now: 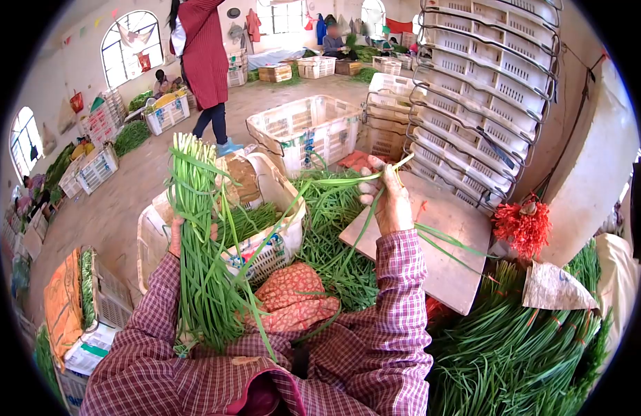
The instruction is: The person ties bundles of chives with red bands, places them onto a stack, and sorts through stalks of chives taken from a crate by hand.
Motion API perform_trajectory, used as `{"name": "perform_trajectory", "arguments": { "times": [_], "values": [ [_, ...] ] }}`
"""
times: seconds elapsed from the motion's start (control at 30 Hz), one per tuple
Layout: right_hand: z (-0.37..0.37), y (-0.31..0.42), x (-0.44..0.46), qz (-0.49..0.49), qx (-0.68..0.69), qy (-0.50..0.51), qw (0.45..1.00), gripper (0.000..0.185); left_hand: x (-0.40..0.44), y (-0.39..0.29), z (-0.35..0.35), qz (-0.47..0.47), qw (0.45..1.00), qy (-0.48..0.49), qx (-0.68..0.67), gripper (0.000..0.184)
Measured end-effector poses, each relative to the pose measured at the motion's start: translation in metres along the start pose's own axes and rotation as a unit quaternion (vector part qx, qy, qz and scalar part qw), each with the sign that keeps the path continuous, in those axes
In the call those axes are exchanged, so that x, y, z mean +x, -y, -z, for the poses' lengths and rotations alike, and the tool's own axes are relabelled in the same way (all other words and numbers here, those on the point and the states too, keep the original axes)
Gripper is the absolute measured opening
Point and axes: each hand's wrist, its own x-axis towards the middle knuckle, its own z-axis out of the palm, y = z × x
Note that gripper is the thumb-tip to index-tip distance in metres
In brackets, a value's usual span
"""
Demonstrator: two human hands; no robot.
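Note:
My left hand [176, 237] is wrapped around a thick bunch of garlic chives [199, 229], pale cut ends up and green leaves hanging down over my sleeve and lap. Most of its fingers are hidden behind the leaves. Held out to the right, my right hand [395, 200] pinches a few loose chive stalks [345, 182], whose pale ends stick up past the fingers. Beneath it lies a flat board [431, 239]. Between my arms is a heap of loose chives [338, 236], beside a red patterned cloth [293, 295] on my lap.
A white plastic crate [151, 232] stands close in front, another crate [310, 132] behind it. A tall crate stack [480, 104] rises at right, near red ties [523, 229] and piled chive bundles [514, 347]. A person in a red garment [201, 55] stands beyond; others sit farther back.

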Motion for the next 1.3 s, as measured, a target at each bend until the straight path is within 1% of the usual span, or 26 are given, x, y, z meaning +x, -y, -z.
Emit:
{"name": "perform_trajectory", "arguments": {
  "times": [0.03, 0.1, 0.13, 0.17, 0.2, 0.23, 0.3, 0.33, 0.37, 0.4, 0.5, 0.57, 0.67, 0.7, 0.73, 0.77, 0.83, 0.87, 0.97, 1.0, 1.03, 1.1, 1.13, 1.17, 1.23, 1.3],
  "values": [
    [0.001, -0.003, 0.000, 0.005, -0.027, -0.001, 1.000, 0.037, 0.003, 0.002, 0.003, 0.002, 1.000, 0.000, 0.001, 0.079],
    [0.001, -0.014, -0.002, 0.014, -0.153, 0.020, 0.988, 0.035, 0.010, 0.005, 0.004, -0.007, 0.992, 0.122, -0.040, 0.081],
    [-0.007, -0.019, -0.007, 0.004, -0.199, 0.038, 0.979, 0.034, 0.009, 0.002, -0.002, 0.018, 0.998, 0.060, 0.026, 0.082],
    [-0.018, -0.025, -0.011, -0.006, -0.243, 0.059, 0.968, 0.033, 0.012, 0.006, 0.001, 0.011, 0.999, 0.045, 0.024, 0.082],
    [-0.030, -0.034, -0.015, -0.036, -0.285, 0.088, 0.954, 0.034, 0.020, 0.011, 0.009, 0.034, 0.997, 0.074, 0.015, 0.082],
    [-0.050, -0.039, -0.021, -0.108, -0.233, 0.121, 0.959, 0.036, 0.027, 0.016, 0.013, 0.060, 0.992, 0.107, 0.006, 0.082],
    [-0.072, -0.057, -0.029, -0.094, -0.306, 0.178, 0.930, 0.035, 0.029, 0.030, 0.009, 0.082, 0.986, 0.121, -0.084, 0.078],
    [-0.083, -0.066, -0.030, -0.102, -0.277, 0.185, 0.937, 0.035, 0.038, 0.032, 0.017, 0.108, 0.984, 0.139, -0.009, 0.093],
    [-0.094, -0.075, -0.031, -0.110, -0.247, 0.192, 0.944, 0.035, 0.037, 0.045, 0.023, 0.105, 0.986, 0.124, -0.026, 0.094],
    [-0.105, -0.080, -0.032, -0.123, -0.218, 0.194, 0.949, 0.036, 0.047, 0.062, 0.066, 0.103, 0.991, 0.089, 0.003, 0.094],
    [-0.126, -0.100, -0.031, -0.144, -0.163, 0.200, 0.955, 0.036, 0.056, 0.098, 0.106, 0.101, 0.992, 0.072, 0.022, 0.097],
    [-0.136, -0.109, -0.031, -0.162, -0.171, 0.179, 0.955, 0.033, 0.037, 0.097, 0.066, 0.107, 0.992, 0.066, -0.006, 0.094],
    [-0.146, -0.114, -0.035, -0.156, -0.212, 0.139, 0.955, 0.031, 0.017, 0.097, 0.021, 0.124, 0.987, 0.064, -0.081, 0.085],
    [-0.146, -0.118, -0.035, -0.064, -0.280, 0.139, 0.948, 0.029, 0.011, 0.096, 0.010, 0.130, 0.984, 0.063, -0.106, 0.083],
    [-0.146, -0.120, -0.036, 0.028, -0.343, 0.137, 0.929, 0.028, 0.008, 0.090, 0.001, 0.123, 0.985, 0.089, -0.084, 0.079],
    [-0.146, -0.120, -0.036, 0.026, -0.343, 0.134, 0.929, 0.028, 0.011, 0.092, 0.005, 0.127, 0.984, 0.088, -0.084, 0.079],
    [-0.147, -0.118, -0.033, 0.156, -0.386, 0.119, 0.902, 0.027, 0.020, 0.104, 0.020, 0.088, 0.959, 0.237, -0.132, 0.089],
    [-0.143, -0.117, -0.029, 0.157, -0.421, 0.125, 0.885, 0.026, 0.023, 0.110, 0.028, 0.077, 0.947, 0.281, -0.132, 0.093],
    [-0.128, -0.108, -0.011, 0.177, -0.476, 0.126, 0.852, 0.025, 0.031, 0.114, 0.035, 0.094, 0.908, 0.376, -0.158, 0.087],
    [-0.127, -0.108, -0.010, 0.227, -0.485, 0.117, 0.836, 0.023, 0.034, 0.112, 0.036, 0.100, 0.893, 0.407, -0.165, 0.085],
    [-0.125, -0.109, -0.008, 0.225, -0.486, 0.116, 0.837, 0.023, 0.037, 0.111, 0.038, 0.108, 0.877, 0.437, -0.170, 0.084],
    [-0.120, -0.107, -0.001, 0.214, -0.498, 0.047, 0.839, 0.018, 0.046, 0.108, 0.040, 0.122, 0.838, 0.500, -0.180, 0.083],
    [-0.123, -0.095, 0.000, 0.148, -0.482, 0.029, 0.863, 0.015, 0.052, 0.107, 0.042, 0.131, 0.817, 0.530, -0.184, 0.083],
    [-0.114, -0.098, 0.007, 0.226, -0.452, -0.014, 0.863, 0.017, 0.057, 0.105, 0.043, 0.138, 0.797, 0.557, -0.187, 0.083],
    [-0.087, -0.096, 0.019, 0.250, -0.500, -0.061, 0.827, 0.020, 0.062, 0.103, 0.046, 0.147, 0.766, 0.597, -0.189, 0.085],
    [-0.064, -0.091, 0.017, 0.196, -0.637, -0.062, 0.743, 0.026, 0.068, 0.103, 0.049, 0.151, 0.741, 0.625, -0.195, 0.088]
  ]
}}
